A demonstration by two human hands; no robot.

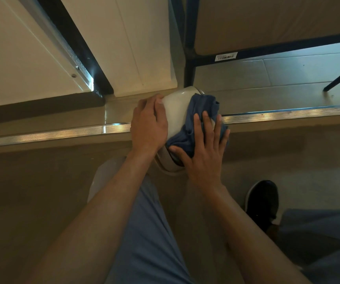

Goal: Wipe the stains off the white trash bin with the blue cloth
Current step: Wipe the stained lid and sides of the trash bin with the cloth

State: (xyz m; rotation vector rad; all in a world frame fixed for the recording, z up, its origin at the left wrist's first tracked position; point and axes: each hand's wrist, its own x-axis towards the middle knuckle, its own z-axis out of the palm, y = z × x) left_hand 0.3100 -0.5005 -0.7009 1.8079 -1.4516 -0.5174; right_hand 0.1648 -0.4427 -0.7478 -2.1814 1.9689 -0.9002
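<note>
The white trash bin lies tilted at the middle of the head view, across a metal floor strip. My left hand grips its left side, fingers curled over the curved wall. The crumpled blue cloth covers the bin's right side. My right hand presses flat on the cloth with spread, straight fingers, the thumb near the bin's rim. Most of the bin's right wall is hidden under the cloth and hand.
A white sliding door with a dark track stands behind the bin. A dark blue metal frame rises at the right. The metal threshold strip crosses the floor. My knee and black shoe are close below.
</note>
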